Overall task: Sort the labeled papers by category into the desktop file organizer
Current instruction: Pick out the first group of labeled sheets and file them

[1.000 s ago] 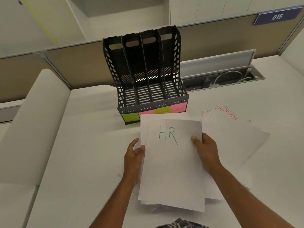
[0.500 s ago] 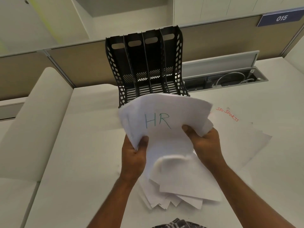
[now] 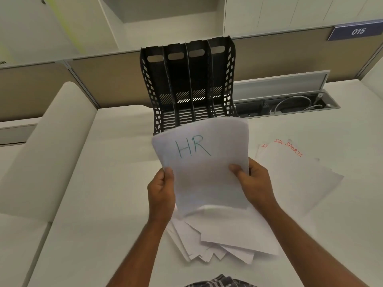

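A stack of white papers (image 3: pixel 205 179), its top sheet marked "HR" in green, is held up above the desk. My left hand (image 3: pixel 160 195) grips its left edge and my right hand (image 3: pixel 253 181) grips its right edge. The stack's lower sheets fan out loosely below my hands. Behind it stands the black file organizer (image 3: pixel 187 83) with several upright slots, all of them showing no paper; its front base is hidden by the stack. More sheets marked "SPORTS" in red (image 3: pixel 294 172) lie flat on the desk to the right.
The white desk (image 3: pixel 116 183) meets a beige partition (image 3: pixel 103 79) at the back. An open cable tray (image 3: pixel 290 104) with white cords sits right of the organizer. A raised white ledge (image 3: pixel 47 146) runs along the left.
Both hands have lifted the HR stack from lying flat on the desk to upright in front of the organizer, and the sheets have been squared into a tighter bundle.
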### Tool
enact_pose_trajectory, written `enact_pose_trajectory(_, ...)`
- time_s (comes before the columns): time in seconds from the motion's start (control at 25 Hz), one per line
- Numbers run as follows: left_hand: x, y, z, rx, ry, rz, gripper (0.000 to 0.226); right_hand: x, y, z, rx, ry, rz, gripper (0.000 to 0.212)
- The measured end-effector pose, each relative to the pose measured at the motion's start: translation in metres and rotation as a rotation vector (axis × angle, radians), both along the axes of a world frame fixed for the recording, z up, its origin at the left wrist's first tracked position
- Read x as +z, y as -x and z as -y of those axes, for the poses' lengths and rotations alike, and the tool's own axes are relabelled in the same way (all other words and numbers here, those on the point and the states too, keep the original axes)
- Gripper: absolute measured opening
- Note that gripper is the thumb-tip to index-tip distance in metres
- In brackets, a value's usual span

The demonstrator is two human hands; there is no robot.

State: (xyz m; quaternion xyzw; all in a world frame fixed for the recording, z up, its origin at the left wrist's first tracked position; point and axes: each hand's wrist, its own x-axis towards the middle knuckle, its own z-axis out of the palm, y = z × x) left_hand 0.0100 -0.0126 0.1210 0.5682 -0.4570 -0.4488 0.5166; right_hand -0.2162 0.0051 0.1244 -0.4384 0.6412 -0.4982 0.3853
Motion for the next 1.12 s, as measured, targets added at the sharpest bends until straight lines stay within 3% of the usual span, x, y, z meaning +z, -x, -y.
enact_pose_trajectory(0.08,-0.008,-0.009,0.015,-0.002,-0.149,-0.048,0.037,-0.005,0.004,0.003,0.005,-0.084,0.025,0.011)
enact_pose_trajectory(0.24,-0.023,-0.007,0.016,0.025,-0.406,-0.145,0.008,-0.035,0.004,-0.007,-0.016,-0.269,0.076,0.021)
enact_pose_trajectory(0.32,-0.033,-0.006,0.012,0.063,-0.428,-0.106,0.025,-0.047,0.004,-0.016,-0.051,-0.314,0.083,0.023)
enact_pose_trajectory(0.48,-0.034,-0.005,0.011,0.045,-0.450,-0.117,0.045,-0.052,0.010,-0.024,-0.155,-0.330,0.153,0.013)
enact_pose_trajectory(0.72,-0.028,-0.004,0.011,0.064,-0.407,-0.079,0.025,-0.054,0.013,-0.023,-0.183,-0.320,0.213,0.014)
enact_pose_trajectory(0.88,-0.035,-0.008,0.014,0.158,-0.362,-0.066,0.038,-0.056,0.020,-0.022,-0.227,-0.318,0.223,0.011)
enact_pose_trajectory(1.04,-0.033,-0.020,0.014,0.128,-0.287,0.017,0.012,-0.056,0.056,-0.025,-0.376,-0.296,0.307,0.006)
enact_pose_trajectory(1.12,-0.030,-0.023,0.012,0.063,-0.241,0.052,0.046,-0.054,0.077,-0.025,-0.417,-0.279,0.370,0.005)
